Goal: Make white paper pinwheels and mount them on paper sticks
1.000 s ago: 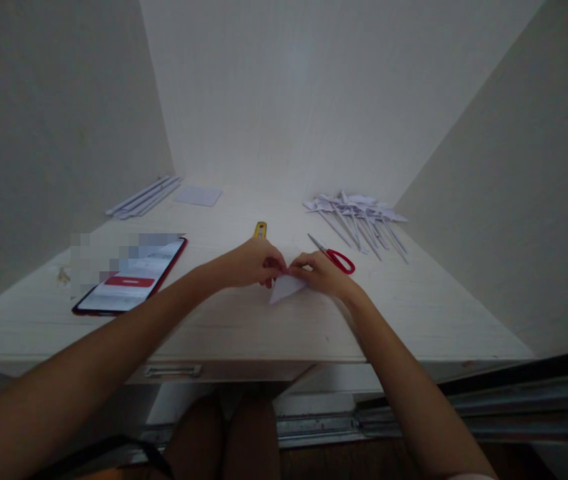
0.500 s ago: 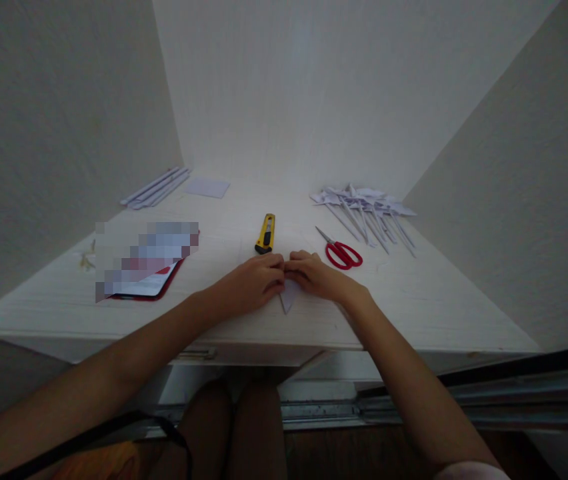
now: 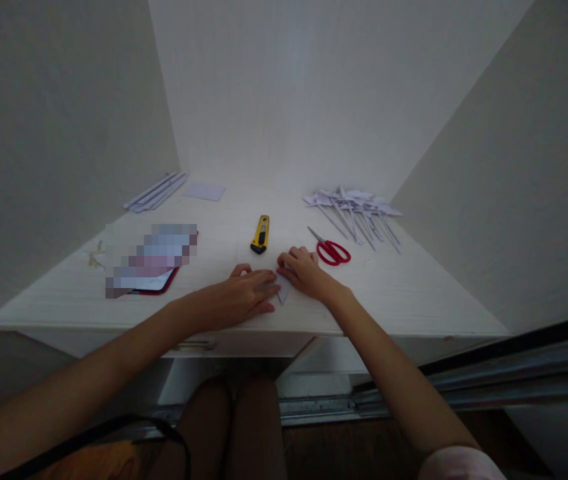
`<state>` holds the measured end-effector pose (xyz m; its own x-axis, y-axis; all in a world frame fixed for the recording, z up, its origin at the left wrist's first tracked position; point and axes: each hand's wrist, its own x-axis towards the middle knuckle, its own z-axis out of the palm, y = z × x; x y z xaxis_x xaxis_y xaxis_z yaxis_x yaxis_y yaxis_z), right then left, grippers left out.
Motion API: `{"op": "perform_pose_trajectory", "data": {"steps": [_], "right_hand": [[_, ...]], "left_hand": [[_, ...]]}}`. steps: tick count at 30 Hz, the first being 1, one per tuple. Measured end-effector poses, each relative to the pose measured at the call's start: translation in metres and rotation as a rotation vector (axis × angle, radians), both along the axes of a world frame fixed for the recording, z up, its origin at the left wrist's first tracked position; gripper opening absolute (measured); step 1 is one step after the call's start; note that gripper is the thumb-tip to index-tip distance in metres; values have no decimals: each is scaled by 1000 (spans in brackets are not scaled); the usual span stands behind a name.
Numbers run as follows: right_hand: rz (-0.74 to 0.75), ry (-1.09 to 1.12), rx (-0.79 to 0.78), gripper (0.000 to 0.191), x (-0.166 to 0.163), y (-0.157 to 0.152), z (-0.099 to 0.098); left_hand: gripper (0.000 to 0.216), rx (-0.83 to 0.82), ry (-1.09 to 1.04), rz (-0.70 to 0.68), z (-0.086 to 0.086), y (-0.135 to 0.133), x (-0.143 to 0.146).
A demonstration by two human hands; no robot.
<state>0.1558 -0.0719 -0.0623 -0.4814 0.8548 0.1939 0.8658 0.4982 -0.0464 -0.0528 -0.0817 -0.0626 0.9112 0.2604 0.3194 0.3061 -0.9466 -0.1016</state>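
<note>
A small folded piece of white paper (image 3: 283, 291), its pointed end toward me, lies on the table between my hands. My left hand (image 3: 241, 298) rests low at its left side, fingers stretched out and somewhat spread, the tips touching the paper's edge. With bent fingers, my right hand (image 3: 301, 270) grips the paper's upper right part and covers much of it. A yellow utility knife (image 3: 261, 235) lies just beyond the hands. Red-handled scissors (image 3: 333, 253) sit right of my right hand, blades pointing away to the left.
Several paper shapes on thin paper sticks (image 3: 354, 201) are heaped at the back right. Rolled paper sticks (image 3: 157, 193) and a flat paper sheet (image 3: 205, 192) lie at the back left. A partly blurred phone-like device (image 3: 164, 280) is on the left. Walls enclose the white table (image 3: 404, 300).
My left hand has drawn back to the left and opened its fingers. My right hand stays on the paper. The whole view has shifted slightly.
</note>
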Motion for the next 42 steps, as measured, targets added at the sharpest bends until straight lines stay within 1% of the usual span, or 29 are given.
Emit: {"op": "perform_pose_trajectory", "data": {"steps": [4, 7, 10, 13, 15, 17, 19, 22, 26, 30, 33, 35, 40, 42], "right_hand": [[-8, 20, -10, 21, 0, 0, 0], [-1, 45, -3, 20, -1, -1, 0], [-25, 64, 14, 20, -1, -2, 0], [-65, 100, 95, 17, -3, -8, 2], [-59, 150, 145, 16, -5, -15, 3], [-12, 219, 131, 19, -9, -24, 2], [23, 284, 67, 26, -13, -35, -1], [-38, 333, -3, 31, -16, -47, -6], [-127, 326, -7, 31, -14, -52, -6], [-207, 297, 31, 31, -5, -46, 0], [-214, 244, 59, 32, 0, -45, 2], [-241, 199, 101, 33, 1, -46, 1], [-394, 124, 193, 35, 4, -50, -4], [-369, 140, 216, 37, 6, -49, -6]], "left_hand": [[40, 22, 70, -22, 6, -3, -1], [48, 9, 126, -4, 9, -6, -1], [55, -16, 167, -5, 12, -8, -2], [56, -30, 172, -16, 14, -9, -3], [55, -38, 164, -26, 14, -9, -4], [54, -44, 152, -27, 13, -9, -4], [55, -49, 143, -19, 11, -9, -4], [56, -50, 142, -12, 10, -9, -3], [57, -56, 165, -20, 12, -8, -1], [55, -75, 200, -12, 14, -8, 0], [53, -90, 217, -12, 15, -8, 0], [53, -98, 217, -7, 17, -8, -1], [50, -93, 215, -13, 19, -8, -1], [49, -90, 205, -24, 20, -8, -1]]}}
